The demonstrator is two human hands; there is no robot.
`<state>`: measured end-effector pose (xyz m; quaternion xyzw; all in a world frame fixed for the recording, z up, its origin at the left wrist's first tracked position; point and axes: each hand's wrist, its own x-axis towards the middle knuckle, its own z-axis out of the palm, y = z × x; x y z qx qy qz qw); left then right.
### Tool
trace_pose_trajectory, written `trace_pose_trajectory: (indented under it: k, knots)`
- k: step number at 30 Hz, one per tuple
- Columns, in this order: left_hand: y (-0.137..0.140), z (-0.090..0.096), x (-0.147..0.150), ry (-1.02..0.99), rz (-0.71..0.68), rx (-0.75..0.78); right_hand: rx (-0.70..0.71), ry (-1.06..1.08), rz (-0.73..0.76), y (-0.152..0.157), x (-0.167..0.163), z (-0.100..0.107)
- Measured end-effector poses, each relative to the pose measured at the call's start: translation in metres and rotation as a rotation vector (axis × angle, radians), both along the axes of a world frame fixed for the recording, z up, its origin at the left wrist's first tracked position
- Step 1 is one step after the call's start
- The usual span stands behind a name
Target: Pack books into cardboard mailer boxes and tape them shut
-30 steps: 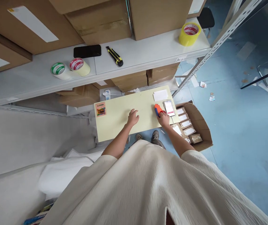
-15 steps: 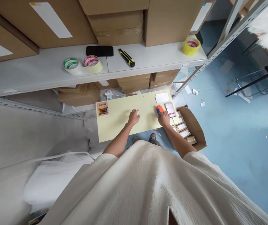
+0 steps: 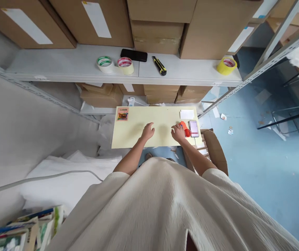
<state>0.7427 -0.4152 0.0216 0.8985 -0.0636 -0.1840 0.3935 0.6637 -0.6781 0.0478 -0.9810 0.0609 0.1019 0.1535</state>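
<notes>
Over the middle of the pale yellow tabletop (image 3: pixel 136 139), my left hand (image 3: pixel 148 131) is held with fingers loosely spread and nothing in it. My right hand (image 3: pixel 178 134) is to its right, fingers apart and slightly bent, and also holds nothing. Just beyond the right hand lies an orange-red handheld device (image 3: pixel 187 131), partly covered by that hand; its exact kind is unclear. Beside it on the right rests a phone (image 3: pixel 193 128) with a lit screen and a cable. White paper slips (image 3: pixel 187 114) lie behind them. A colourful picture card (image 3: pixel 122 114) is at the far left corner.
A metal shelf (image 3: pixel 86 77) stands behind the table, bearing cardboard boxes (image 3: pixel 157 36), tape rolls (image 3: pixel 125 65), a dark phone (image 3: pixel 134 55) and a yellow-black utility knife (image 3: pixel 159 65). An open carton (image 3: pixel 216 150) sits right of the table. Books (image 3: pixel 31 226) are stacked lower left.
My right hand has come off the orange-red device and shifted left, leaving the device on the table. My left hand stays over the tabletop. The camera view has turned slightly.
</notes>
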Motion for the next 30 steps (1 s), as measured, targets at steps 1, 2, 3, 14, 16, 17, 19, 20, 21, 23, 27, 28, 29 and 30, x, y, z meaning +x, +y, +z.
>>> trace_pose_trajectory:
  k: [1, 2, 3, 14, 16, 17, 19, 20, 21, 23, 27, 28, 29, 30]
  knots:
    - [0.0, 0.001, -0.004, -0.001, 0.023, 0.0, 0.005, 0.001, 0.024, -0.002, 0.001, 0.0]
    - [-0.001, 0.002, -0.008, -0.003, 0.044, 0.0, 0.011, 0.001, 0.047, -0.004, 0.001, -0.001]
    - [-0.003, 0.003, -0.013, -0.006, 0.063, 0.001, 0.02, -0.004, 0.069, -0.007, 0.001, -0.001]
    - [-0.033, -0.002, -0.097, 0.015, 0.161, 0.038, 0.103, 0.0, 0.224, -0.03, -0.034, -0.011]
    - [-0.03, -0.003, -0.111, 0.016, 0.199, 0.043, 0.113, 0.01, 0.259, -0.027, -0.038, -0.012]
    - [-0.027, -0.003, -0.119, 0.017, 0.222, 0.047, 0.116, 0.014, 0.279, -0.024, -0.04, -0.012]
    - [-0.02, -0.002, -0.133, 0.021, 0.272, 0.056, 0.112, 0.022, 0.328, -0.017, -0.042, -0.011]
    - [-0.014, -0.001, -0.139, 0.023, 0.298, 0.061, 0.106, 0.026, 0.354, -0.012, -0.042, -0.011]
    - [-0.008, 0.0, -0.146, 0.023, 0.325, 0.067, 0.099, 0.03, 0.382, -0.006, -0.042, -0.01]
    - [0.007, 0.002, -0.161, 0.012, 0.377, 0.076, 0.095, 0.032, 0.439, 0.008, -0.042, -0.009]
    - [0.045, 0.002, -0.193, 0.004, 0.491, 0.091, 0.122, 0.032, 0.568, 0.047, -0.04, -0.008]
    - [0.056, 0.001, -0.202, 0.011, 0.524, 0.092, 0.122, 0.034, 0.604, 0.058, -0.04, -0.008]
    - [0.066, 0.001, -0.212, 0.018, 0.559, 0.092, 0.117, 0.037, 0.64, 0.071, -0.042, -0.008]
    - [0.076, 0.0, -0.222, 0.021, 0.594, 0.091, 0.111, 0.04, 0.676, 0.084, -0.043, -0.008]
